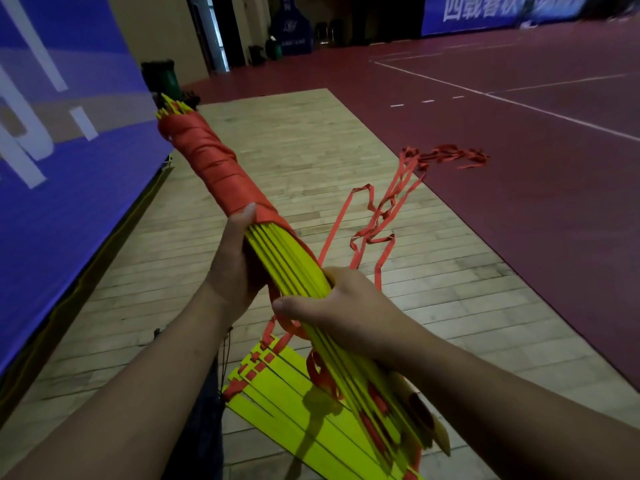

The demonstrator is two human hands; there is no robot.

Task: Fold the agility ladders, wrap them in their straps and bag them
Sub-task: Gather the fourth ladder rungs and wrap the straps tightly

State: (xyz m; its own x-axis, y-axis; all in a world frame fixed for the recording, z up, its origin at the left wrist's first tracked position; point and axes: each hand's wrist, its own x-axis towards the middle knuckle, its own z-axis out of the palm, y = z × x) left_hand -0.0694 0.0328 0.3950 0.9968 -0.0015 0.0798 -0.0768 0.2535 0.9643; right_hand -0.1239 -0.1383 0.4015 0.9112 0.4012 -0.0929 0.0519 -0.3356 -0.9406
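Clasping the half-wrapped ladder bundle [289, 261], left hand [235, 268] sits beyond right hand [349, 306].

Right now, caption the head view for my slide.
Left hand and right hand grip bundled yellow rungs, far end wrapped in red strap, slack on floor.

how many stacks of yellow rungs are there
2. The held stack is in the left hand and right hand, its far end wrapped in red strap; the fanned stack lies on the wooden floor beneath it. More may hide behind the arms.
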